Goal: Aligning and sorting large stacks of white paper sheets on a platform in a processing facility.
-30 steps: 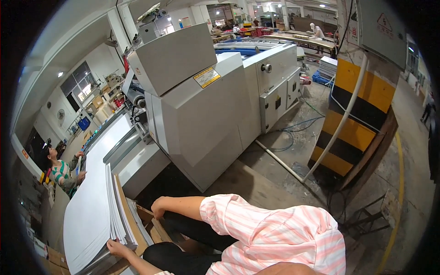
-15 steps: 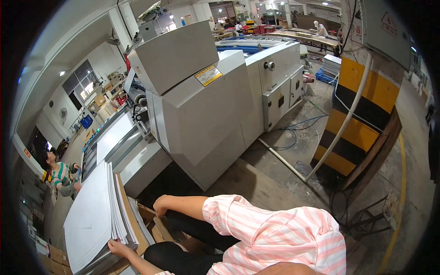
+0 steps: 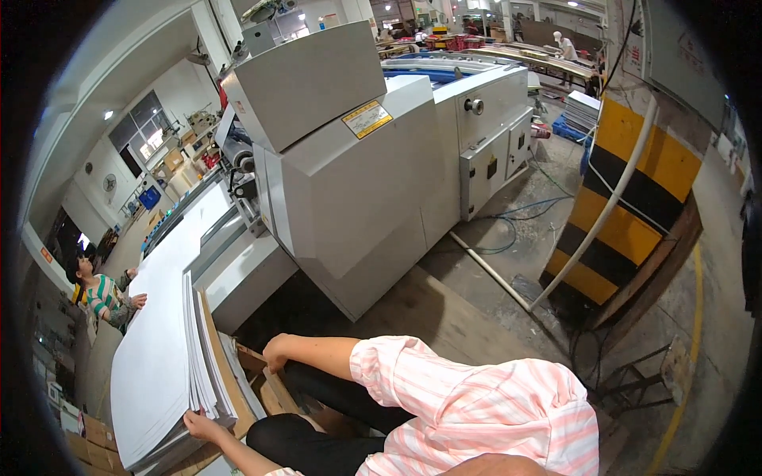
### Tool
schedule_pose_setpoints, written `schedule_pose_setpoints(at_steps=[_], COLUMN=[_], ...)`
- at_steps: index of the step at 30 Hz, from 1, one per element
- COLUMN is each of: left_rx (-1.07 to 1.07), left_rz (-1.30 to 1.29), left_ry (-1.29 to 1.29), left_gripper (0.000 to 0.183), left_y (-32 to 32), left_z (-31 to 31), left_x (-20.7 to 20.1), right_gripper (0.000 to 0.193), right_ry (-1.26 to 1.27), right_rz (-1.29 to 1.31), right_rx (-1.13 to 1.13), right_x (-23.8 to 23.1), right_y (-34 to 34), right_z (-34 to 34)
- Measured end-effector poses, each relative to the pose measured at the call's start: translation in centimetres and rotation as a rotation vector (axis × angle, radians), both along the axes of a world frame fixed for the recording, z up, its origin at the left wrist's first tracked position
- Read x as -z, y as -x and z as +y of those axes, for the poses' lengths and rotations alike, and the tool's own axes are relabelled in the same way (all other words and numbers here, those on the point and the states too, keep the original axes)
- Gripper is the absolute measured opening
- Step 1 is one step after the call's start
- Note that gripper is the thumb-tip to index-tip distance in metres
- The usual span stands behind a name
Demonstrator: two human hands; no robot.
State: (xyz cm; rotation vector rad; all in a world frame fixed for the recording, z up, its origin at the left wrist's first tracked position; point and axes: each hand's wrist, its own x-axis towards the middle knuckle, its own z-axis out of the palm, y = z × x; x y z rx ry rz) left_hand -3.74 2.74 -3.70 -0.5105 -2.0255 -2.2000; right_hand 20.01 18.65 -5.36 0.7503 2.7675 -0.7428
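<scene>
**Left fingertips met the edge of a tall white sheet stack**

The stack of large white sheets (image 3: pixel 155 365) lay directly in front of the left fingertips and spread away to their left, its near edge loosely fanned into separate layers. The left hand (image 3: pixel 204 428) touched that edge close to its near corner, fingers bent against the layers; whether they pinched any sheet could not be told. A brown board (image 3: pixel 216 349) stood along the stack's side, just past those fingers on their right.

The right hand (image 3: pixel 276 353) hung beside the knee, apart from the stack and farther out than the left. Its fingers were turned out of sight, so their state could not be told. Pieces of wood (image 3: pixel 274 389) lay just below it.

Beyond both sets of fingers, white sheet surface ran up alongside a low machine bed (image 3: pixel 246 278). A co-worker (image 3: pixel 103 297) in a green-striped top stood across the stack from the left fingers, both hands near its far edge. Ahead of the right fingers rose a large grey machine (image 3: pixel 357 206). Well to their right stood a yellow-and-black pillar (image 3: pixel 627 214), with a blue hose (image 3: pixel 508 238) on the floor between machine and pillar.
</scene>
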Motion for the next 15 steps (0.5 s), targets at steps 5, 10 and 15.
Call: schedule_pose_setpoints(at_steps=[5,10,15], left_rx=[0.013,0.028,0.038], left_rz=[-0.001,-0.004,-0.008], left_ry=[-0.024,-0.047,-0.051], left_gripper=[0.034,0.032,0.030], left_y=[0.0,1.1,1.5], left_z=[0.0,0.0,-0.6], left_x=[0.1,0.5,0.5], right_gripper=[0.041,0.042,0.042], right_ry=[-0.005,-0.014,-0.037], right_rz=[0.009,0.016,0.040], right_rx=[0.012,0.026,0.023], right_x=[0.4,-0.3,-0.5], right_y=[0.1,-0.3,0.0], right_z=[0.1,-0.2,-0.8])
